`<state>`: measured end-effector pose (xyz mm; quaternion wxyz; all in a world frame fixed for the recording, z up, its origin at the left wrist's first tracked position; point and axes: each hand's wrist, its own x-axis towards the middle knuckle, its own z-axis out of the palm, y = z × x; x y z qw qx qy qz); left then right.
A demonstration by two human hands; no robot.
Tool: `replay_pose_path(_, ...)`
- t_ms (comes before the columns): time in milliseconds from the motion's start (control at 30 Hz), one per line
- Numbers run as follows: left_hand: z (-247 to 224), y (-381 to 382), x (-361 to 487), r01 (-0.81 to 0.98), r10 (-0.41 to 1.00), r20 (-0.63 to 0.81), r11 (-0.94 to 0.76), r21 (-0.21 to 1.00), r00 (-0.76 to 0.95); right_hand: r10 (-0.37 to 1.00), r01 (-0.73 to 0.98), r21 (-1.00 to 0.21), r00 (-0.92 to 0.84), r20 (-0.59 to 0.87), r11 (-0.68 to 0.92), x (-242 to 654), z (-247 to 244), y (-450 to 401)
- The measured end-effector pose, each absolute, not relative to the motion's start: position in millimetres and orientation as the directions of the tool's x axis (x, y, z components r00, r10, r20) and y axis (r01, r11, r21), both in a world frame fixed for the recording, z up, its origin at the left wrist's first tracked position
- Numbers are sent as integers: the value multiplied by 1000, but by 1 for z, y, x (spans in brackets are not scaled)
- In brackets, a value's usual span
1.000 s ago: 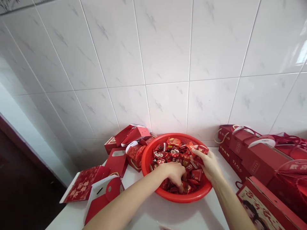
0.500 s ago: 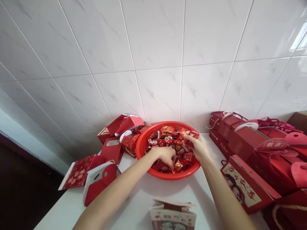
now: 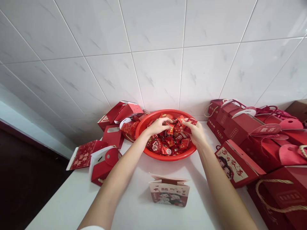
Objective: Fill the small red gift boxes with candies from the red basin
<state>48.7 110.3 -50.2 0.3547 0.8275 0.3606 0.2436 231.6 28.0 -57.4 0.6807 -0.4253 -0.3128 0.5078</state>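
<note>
A red plastic basket holds a heap of red wrapped candies. My left hand is over the left-back part of the heap, fingers curled around an orange-red candy at the fingertips. At the basket's right rim, my right hand grips several red wrapped candies between thumb and fingers. Nearer to me, a small paper gift box with a printed couple stands upright on the white table, its top flaps open.
Red gift boxes lie loosely at the left, some with lids up. More red boxes with rope handles are stacked at the right. A white tiled wall rises behind the table, whose left edge borders a dark area.
My left hand has moved from the front of the candy heap to its back left. My right hand still holds candies at the right rim. The view has tilted down, showing more of the paper box.
</note>
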Motion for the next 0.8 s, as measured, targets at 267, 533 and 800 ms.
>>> replay_pose_path(267,-51,109,48,429,823,195,-462,776,534,954,-407,-907,298,-21,107,233,-62,30)
replay_pose_path(533,-54,113,49,374,896,189,-349,859,401,955,-389,-915,296,-20,101,233,-61,29)
replay_pose_path(800,-53,113,49,294,888,193,-334,896,418,957,-388,-916,289,-16,102,232,-59,27)
